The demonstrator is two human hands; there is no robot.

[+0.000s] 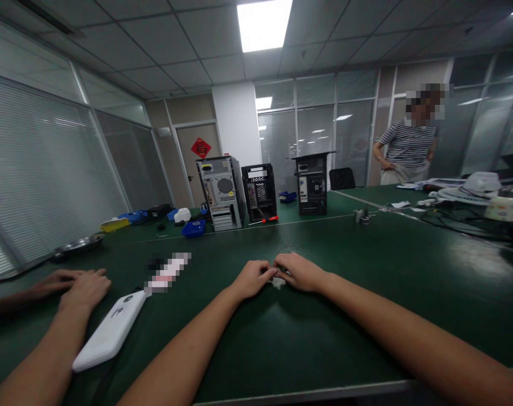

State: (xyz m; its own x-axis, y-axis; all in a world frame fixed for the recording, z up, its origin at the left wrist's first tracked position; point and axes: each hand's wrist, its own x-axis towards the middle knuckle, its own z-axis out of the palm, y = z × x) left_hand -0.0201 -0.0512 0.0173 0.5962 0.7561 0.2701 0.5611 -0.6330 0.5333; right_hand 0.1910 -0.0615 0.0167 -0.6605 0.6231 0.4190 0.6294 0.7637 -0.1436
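Observation:
My left hand (252,278) and my right hand (299,272) meet over the green tabletop (345,327) in the middle of the view. The fingers of both are closed in a pinch, with the fingertips almost touching. Between them is something small and dark that I cannot make out. Just below the fingertips shows a small whitish patch (277,283), too blurred to name. Both forearms reach in from the near edge of the table.
To the left lie another person's hands (85,287), beside a white device (113,330). Farther back stand a silver computer case (225,192), an open black case (260,192), another black case (311,189) and a red-handled screwdriver (271,219). A person (411,144) stands at the back right.

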